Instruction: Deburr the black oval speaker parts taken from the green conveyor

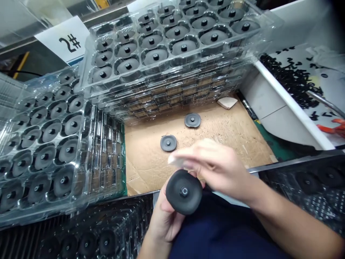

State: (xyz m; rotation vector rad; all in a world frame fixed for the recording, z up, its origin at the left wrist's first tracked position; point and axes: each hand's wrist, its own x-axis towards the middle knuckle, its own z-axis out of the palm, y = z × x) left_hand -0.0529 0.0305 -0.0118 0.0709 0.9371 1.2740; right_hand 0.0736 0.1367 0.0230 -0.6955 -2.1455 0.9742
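Observation:
My left hand [167, 218] is closed around the edge of a black rounded-square plastic disc [178, 201], holding its dished face with a central hub up toward me. Just above the disc is my right hand [217, 165], blurred by motion. Its fingers pinch a small white piece [175, 160], whose kind I cannot make out. On the cardboard sheet [142, 162] beyond my hands lie two similar parts: a nearer black disc [168, 147] and a farther black disc [192, 124].
A tall stack of clear trays [161, 86] holding black discs stands behind the cardboard. Another tray stack [102, 154] is at left. A white wedge [228, 102] lies at the back. Right, a white-walled bin [285, 91] contains small black parts [296, 79] and orange-handled pliers [332, 127].

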